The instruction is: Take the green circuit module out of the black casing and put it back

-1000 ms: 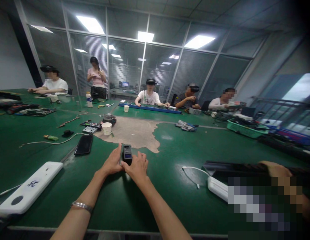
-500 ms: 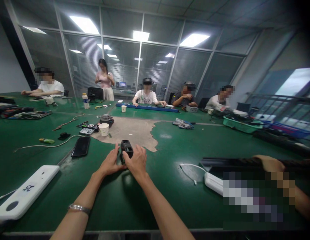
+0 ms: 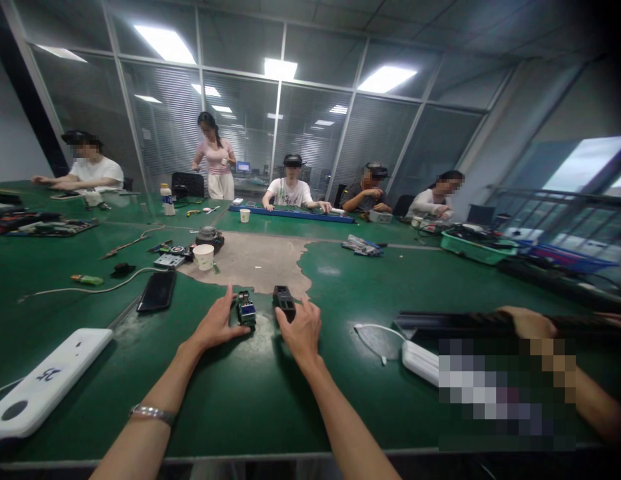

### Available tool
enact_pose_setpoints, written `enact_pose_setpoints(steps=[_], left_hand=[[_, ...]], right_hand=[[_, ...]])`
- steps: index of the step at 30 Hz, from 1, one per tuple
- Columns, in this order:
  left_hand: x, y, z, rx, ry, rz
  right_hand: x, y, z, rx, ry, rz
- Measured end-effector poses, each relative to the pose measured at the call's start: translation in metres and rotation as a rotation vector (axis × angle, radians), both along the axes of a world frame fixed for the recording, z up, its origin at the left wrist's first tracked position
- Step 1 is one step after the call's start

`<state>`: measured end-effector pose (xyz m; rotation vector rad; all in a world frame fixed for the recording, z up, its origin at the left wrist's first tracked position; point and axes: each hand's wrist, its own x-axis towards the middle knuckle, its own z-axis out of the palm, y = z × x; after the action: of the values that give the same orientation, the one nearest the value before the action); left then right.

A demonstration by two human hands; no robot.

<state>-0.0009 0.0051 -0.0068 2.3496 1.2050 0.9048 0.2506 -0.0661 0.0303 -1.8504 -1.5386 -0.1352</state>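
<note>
**Circuit board (image 3: pixel 247 311) in the left hand (image 3: pixel 217 320), black casing (image 3: pixel 283 300) in the right hand (image 3: pixel 303 327)**

The two parts sit apart over the near middle of the green table (image 3: pixel 240 413), probably to keep the board's components from catching on the casing. The left hand cradles the board from its left, in a loose grip: thumb across the near end, index finger raised at the far left. That leaves the small screen (image 3: pixel 247 310) facing up, perhaps so it isn't pressed. The other left fingers are hidden, so I cannot tell how firmly they hold.

The right hand pinches the casing narrowly, thumb on the near left and fingers along the right, which seems to leave its windowed face uncovered. Both forearms reach in from the near edge and converge; a metal bracelet (image 3: pixel 153 414) circles the left wrist.
</note>
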Motion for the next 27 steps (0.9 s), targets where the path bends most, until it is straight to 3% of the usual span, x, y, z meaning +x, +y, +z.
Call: enact_pose_setpoints(steps=[8, 18, 23, 27], left_hand=[[0.0, -0.001, 0.001, -0.028, 0.014, 0.005], [0.0, -0.002, 0.002, -0.041, 0.016, 0.003], [0.0, -0.002, 0.002, -0.049, 0.011, 0.004], [0.0, -0.003, 0.003, -0.045, 0.008, 0.001]], right_hand=[[-0.001, -0.009, -0.005, -0.11, -0.095, -0.054], [0.001, -0.006, -0.008, -0.082, -0.113, -0.045], [-0.004, -0.001, 0.005, 0.013, -0.023, 0.001], [-0.025, 0.004, 0.023, 0.074, 0.068, 0.091]])
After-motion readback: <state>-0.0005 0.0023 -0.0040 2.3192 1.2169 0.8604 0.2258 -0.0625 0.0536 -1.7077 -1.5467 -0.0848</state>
